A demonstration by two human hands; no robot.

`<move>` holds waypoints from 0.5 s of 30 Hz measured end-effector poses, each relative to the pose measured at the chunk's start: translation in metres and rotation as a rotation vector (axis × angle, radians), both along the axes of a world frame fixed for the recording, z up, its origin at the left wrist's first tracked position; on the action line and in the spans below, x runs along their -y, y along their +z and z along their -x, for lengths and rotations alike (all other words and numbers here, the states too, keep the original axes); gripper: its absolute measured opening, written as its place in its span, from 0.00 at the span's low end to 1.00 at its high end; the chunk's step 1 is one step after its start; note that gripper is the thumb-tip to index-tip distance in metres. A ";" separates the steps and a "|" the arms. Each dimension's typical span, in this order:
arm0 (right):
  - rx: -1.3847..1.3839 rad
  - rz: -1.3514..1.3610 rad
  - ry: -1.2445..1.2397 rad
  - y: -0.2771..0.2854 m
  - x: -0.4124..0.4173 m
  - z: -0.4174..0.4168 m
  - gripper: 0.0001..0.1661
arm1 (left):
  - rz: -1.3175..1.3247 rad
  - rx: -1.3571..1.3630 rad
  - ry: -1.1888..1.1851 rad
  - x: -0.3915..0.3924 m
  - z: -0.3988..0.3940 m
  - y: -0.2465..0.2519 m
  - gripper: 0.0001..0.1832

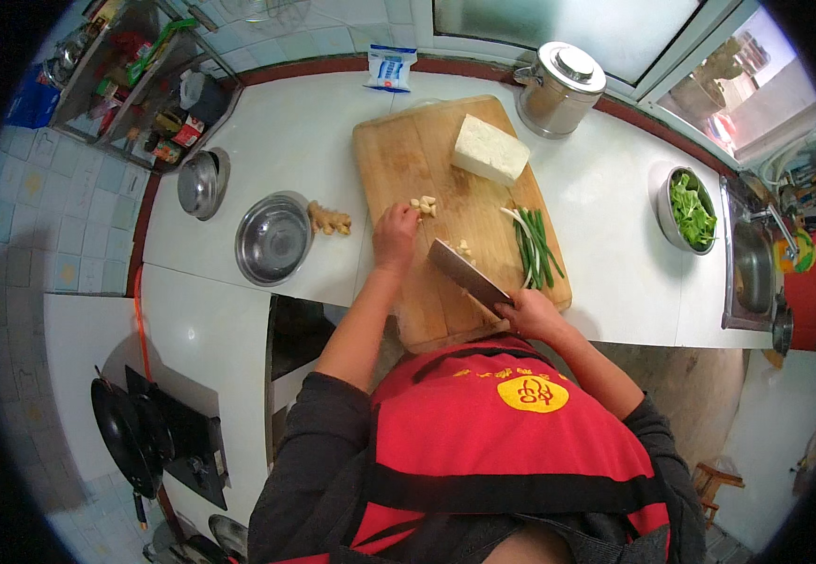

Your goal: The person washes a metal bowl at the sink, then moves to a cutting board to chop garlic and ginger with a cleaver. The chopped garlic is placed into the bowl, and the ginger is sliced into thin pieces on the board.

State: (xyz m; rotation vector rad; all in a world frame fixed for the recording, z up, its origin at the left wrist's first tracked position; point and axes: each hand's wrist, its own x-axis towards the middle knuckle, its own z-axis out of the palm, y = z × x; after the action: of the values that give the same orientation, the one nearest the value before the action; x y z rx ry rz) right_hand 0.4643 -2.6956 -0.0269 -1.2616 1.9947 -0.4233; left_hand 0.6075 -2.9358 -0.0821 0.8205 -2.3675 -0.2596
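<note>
My right hand [531, 312] grips the handle of a cleaver [470, 273], its broad blade lying low over the wooden cutting board [453, 310] and pointing up and left. Small pieces of chopped garlic [463, 249] sit along the blade's far edge. At the board's left side, my left hand [395, 238] has its fingertips beside a little pile of garlic cloves [424, 205]; whether a clove is between the fingers is hidden. A white block of tofu [491, 150] rests on the far part of the board. Cut scallions [536, 248] lie along its right side.
Left of the board are ginger root [328, 218], a steel bowl [274, 240] and stacked smaller bowls [198, 185]. Behind it stand a white-and-blue packet [390, 69] and a lidded steel canister [563, 88]. Rightward are a bowl of greens [691, 211] and a sink [753, 275]. A wok [122, 437] sits lower left.
</note>
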 end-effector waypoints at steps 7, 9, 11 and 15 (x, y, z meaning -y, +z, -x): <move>0.032 -0.087 -0.100 -0.004 0.001 0.005 0.16 | -0.266 0.033 -0.145 -0.055 -0.031 -0.010 0.09; -0.007 -0.034 -0.079 -0.005 0.001 0.004 0.16 | -0.216 0.010 -0.167 -0.068 -0.037 -0.011 0.08; -0.074 0.073 -0.033 -0.006 0.001 0.002 0.16 | -0.174 -0.010 -0.168 -0.072 -0.038 -0.009 0.08; -0.032 0.016 -0.013 0.006 0.008 0.002 0.15 | -0.129 -0.035 -0.137 -0.075 -0.037 -0.004 0.04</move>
State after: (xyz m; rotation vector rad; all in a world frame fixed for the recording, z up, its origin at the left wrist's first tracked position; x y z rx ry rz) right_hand 0.4627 -2.7037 -0.0211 -1.2731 2.0310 -0.4294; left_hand 0.6440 -2.8612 -0.0863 0.7063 -2.3966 -0.4840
